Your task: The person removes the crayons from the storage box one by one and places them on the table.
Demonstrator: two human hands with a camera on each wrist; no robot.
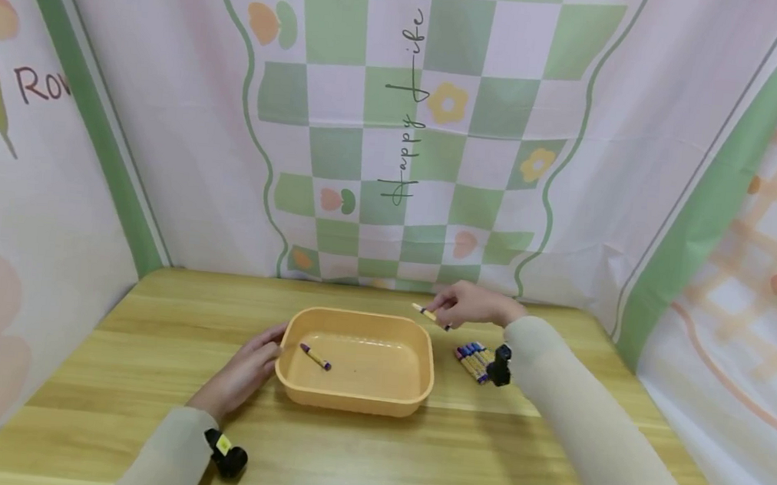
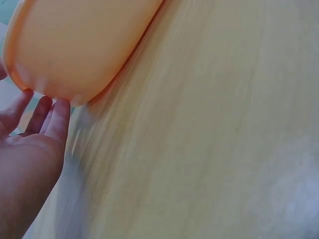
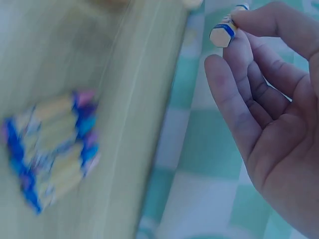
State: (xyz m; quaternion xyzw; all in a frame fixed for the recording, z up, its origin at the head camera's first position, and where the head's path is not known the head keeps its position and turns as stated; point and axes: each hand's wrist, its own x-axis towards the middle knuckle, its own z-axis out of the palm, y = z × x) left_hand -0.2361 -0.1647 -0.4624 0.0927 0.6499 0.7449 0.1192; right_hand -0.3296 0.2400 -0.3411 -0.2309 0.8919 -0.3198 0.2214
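Note:
A shallow orange plastic bin [image 1: 352, 404] stands in front of me with one purple-tipped crayon [image 1: 315, 357] lying inside, towards its left end. My left hand [image 1: 241, 372] is at the bin's left end; in the left wrist view its fingertips touch the bin's outer wall [image 2: 75, 45]. Between thumb and finger, my right hand [image 1: 469, 305] pinches a pale crayon [image 1: 429, 314] above the table, beyond the bin's far right corner. The right wrist view shows this crayon's pale flat end [image 3: 219, 38] and blue band. Several crayons [image 1: 471, 362] lie side by side right of the bin.
The wooden table [image 1: 369, 464] ends at a checkered cloth backdrop [image 1: 396, 158]. Cloth also hangs at the left and right sides. A small black camera sits on each wrist [image 1: 227, 456].

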